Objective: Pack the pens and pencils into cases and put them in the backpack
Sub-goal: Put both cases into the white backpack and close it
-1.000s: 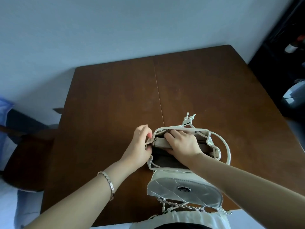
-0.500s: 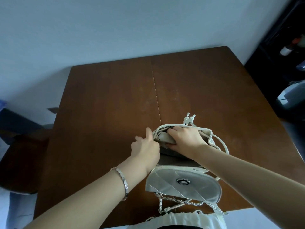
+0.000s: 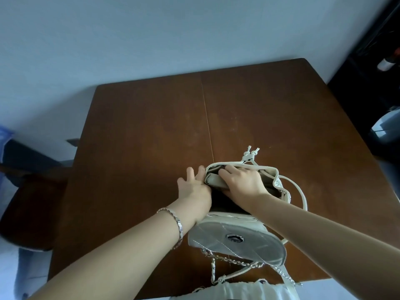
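A small cream backpack (image 3: 279, 182) stands on the brown table (image 3: 151, 137) near its front edge, mouth open and its round flap (image 3: 236, 241) folded toward me. My right hand (image 3: 242, 182) is inside the mouth, fingers curled over a beige case (image 3: 213, 179) that lies across the opening. My left hand (image 3: 193, 185) rests against the backpack's left rim with its fingers straight and spread. Whether pens or pencils lie inside is hidden.
The backpack's drawstring knots (image 3: 251, 152) point to the far side and its chain strap (image 3: 236, 262) hangs over the table's near edge. A dark chair (image 3: 28, 204) stands at the left. Dark furniture and a bottle (image 3: 387, 62) are at the right.
My left hand let go of the backpack's left rim, and its fingers straightened against the side. My right hand stayed on the beige case, which sits lower in the mouth.
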`<state>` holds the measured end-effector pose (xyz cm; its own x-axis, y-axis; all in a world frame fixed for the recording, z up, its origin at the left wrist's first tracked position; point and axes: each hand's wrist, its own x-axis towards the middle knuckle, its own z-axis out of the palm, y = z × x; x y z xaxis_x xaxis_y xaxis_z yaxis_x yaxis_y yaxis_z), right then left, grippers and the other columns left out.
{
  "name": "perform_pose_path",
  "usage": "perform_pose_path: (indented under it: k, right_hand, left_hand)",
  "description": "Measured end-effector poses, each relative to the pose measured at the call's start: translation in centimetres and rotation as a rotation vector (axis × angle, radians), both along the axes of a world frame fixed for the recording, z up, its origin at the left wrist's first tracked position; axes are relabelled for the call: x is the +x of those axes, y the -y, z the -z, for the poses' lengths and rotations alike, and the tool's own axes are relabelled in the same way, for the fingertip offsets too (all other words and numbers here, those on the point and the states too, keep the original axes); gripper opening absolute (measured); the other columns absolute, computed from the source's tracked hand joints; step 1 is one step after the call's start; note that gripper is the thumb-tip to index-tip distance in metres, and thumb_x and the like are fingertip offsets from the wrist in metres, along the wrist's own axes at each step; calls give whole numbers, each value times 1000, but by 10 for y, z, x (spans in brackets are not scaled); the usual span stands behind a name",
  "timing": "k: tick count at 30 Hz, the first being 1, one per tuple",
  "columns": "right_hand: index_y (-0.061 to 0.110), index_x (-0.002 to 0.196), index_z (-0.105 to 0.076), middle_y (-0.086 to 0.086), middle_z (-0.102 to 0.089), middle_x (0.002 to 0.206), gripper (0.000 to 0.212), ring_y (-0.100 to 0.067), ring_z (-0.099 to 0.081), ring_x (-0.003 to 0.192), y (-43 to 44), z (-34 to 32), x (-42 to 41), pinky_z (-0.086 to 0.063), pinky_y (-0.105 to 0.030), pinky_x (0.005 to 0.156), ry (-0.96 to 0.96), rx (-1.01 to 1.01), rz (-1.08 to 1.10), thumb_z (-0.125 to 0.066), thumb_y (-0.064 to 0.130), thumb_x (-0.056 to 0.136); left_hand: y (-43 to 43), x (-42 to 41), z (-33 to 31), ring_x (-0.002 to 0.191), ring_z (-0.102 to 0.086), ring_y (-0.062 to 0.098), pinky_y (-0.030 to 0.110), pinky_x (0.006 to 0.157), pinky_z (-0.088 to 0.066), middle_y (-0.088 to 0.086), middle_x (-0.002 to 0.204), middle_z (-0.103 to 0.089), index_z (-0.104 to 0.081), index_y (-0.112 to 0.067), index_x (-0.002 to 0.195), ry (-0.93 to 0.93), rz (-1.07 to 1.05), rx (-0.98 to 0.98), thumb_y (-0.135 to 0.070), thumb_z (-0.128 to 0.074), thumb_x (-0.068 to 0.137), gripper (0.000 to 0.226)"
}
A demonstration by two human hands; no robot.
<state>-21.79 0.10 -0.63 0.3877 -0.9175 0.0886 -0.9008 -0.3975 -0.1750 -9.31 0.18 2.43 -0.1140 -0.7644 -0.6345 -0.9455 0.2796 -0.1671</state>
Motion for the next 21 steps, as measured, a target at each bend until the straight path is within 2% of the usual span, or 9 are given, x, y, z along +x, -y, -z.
perform_pose_path:
  k: [5, 8, 10, 12, 14, 16, 18, 19, 21]
  right_hand:
    - [18, 51, -63, 2, -61, 50, 38, -16, -59, 41, 6, 12, 17, -40, -17, 39, -198, 14, -52, -89, 19, 23]
    - [13, 74, -69, -3, -67, 68, 45, -17, -64, 50, 7, 10, 10, -42, -20, 39, -248, 33, -78, -89, 35, 40]
    - [14, 90, -69, -2, -66, 72, 46, -17, -63, 51, 3, 7, 2, -42, -22, 38, -181, -41, -188, -84, 35, 53]
    - [19, 90, -71, -1, -60, 63, 23, -17, -58, 44, -4, 7, -3, -37, -22, 31, -64, -82, -265, -67, 28, 69]
    - [18, 86, -72, -4, -56, 58, 31, -20, -56, 39, -6, 4, -3, -32, -19, 27, -29, -8, -284, -44, 28, 77]
    - [15, 104, -66, -12, -60, 75, 34, -27, -64, 57, -6, -5, 3, -38, -25, 39, -70, 140, -331, -38, 24, 85]
    - [20, 133, -44, -19, -54, 108, 39, -32, -60, 97, -4, -5, 5, -46, -36, 67, -167, 361, -307, -38, 21, 95]
    - [22, 139, -37, -20, -52, 114, 43, -32, -56, 105, -2, -5, 7, -45, -38, 76, -153, 443, -283, -40, 20, 96]
    - [21, 139, -37, -21, -56, 113, 45, -34, -57, 106, 0, -4, 11, -44, -38, 77, -97, 434, -229, -43, 17, 94]
  left_hand:
    - [-4, 8, -10, 116, -42, 38, 36, 83, -41, 15, 138, -29, -42, -10, 136, -260, -163, -34, -8, -40, 93, 43]
    - [-4, 27, -16, 91, -55, 31, 35, 70, -45, 11, 110, -50, -66, -7, 90, -543, -201, -205, -5, -45, 88, 21]
    - [-1, 36, -18, 86, -58, 28, 34, 68, -47, 9, 97, -57, -66, -8, 80, -635, -286, -281, -9, -48, 87, 19]
    - [-1, 35, -19, 87, -58, 27, 30, 68, -42, 8, 95, -59, -66, -8, 85, -660, -310, -288, -9, -47, 87, 19]
    - [-2, 28, -21, 91, -57, 26, 27, 70, -40, 8, 99, -61, -68, -9, 93, -698, -323, -288, -6, -47, 86, 22]
    - [-3, 22, -22, 95, -57, 26, 28, 77, -42, 7, 102, -63, -70, -11, 96, -728, -332, -305, -3, -46, 84, 28]
    - [-4, 22, -21, 95, -57, 24, 28, 79, -43, 6, 103, -63, -70, -11, 97, -725, -326, -309, -2, -45, 84, 29]
    - [-5, 23, -20, 94, -57, 23, 28, 77, -43, 5, 102, -63, -70, -11, 96, -717, -327, -305, -1, -45, 84, 29]
    - [-6, 26, -16, 86, -55, 21, 25, 70, -40, 5, 99, -62, -69, -10, 90, -712, -325, -310, 0, -44, 84, 27]
